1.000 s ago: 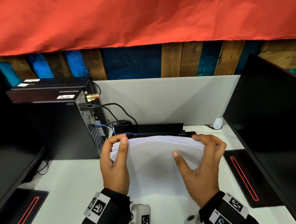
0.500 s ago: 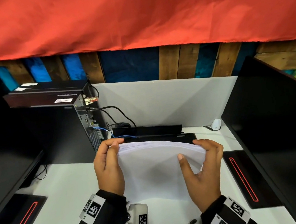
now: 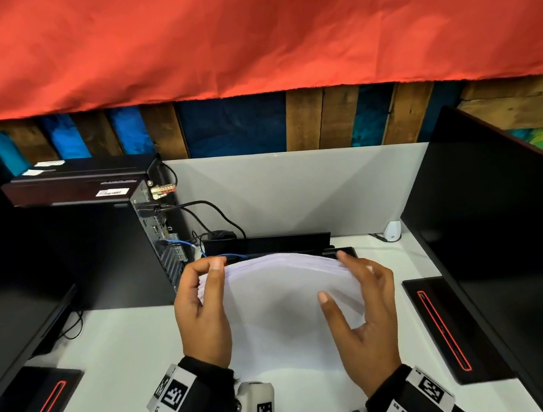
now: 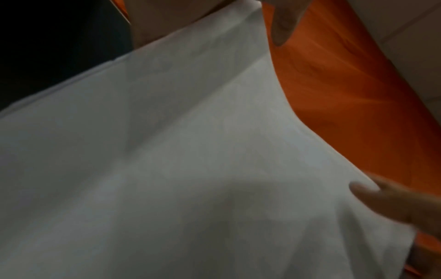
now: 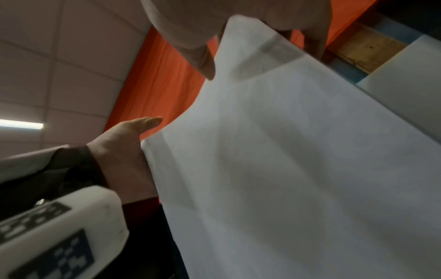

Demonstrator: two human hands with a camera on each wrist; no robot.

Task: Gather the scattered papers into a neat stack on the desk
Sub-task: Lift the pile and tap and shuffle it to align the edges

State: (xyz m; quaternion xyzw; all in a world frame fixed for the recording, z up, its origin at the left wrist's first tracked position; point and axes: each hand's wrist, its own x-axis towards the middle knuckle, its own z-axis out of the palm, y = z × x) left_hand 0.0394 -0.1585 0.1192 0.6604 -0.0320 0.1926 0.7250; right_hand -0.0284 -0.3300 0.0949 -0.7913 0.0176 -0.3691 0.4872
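Note:
A stack of white papers stands on its lower edge on the white desk, its top edge bowed upward. My left hand grips the stack's top left corner, fingers curled over the edge. My right hand holds the right side, with the thumb on the near face and the fingers behind the top edge. The papers fill the left wrist view. In the right wrist view the papers hang below my right hand, with my left hand at their far edge.
A black computer tower with cables stands at the back left. Black monitors flank the desk, their bases on either side. A low black device and a grey partition lie behind the papers.
The stack stays upright between both hands. My left fingers have shifted on the top left corner, and my right fingers have loosened a little along the top right edge.

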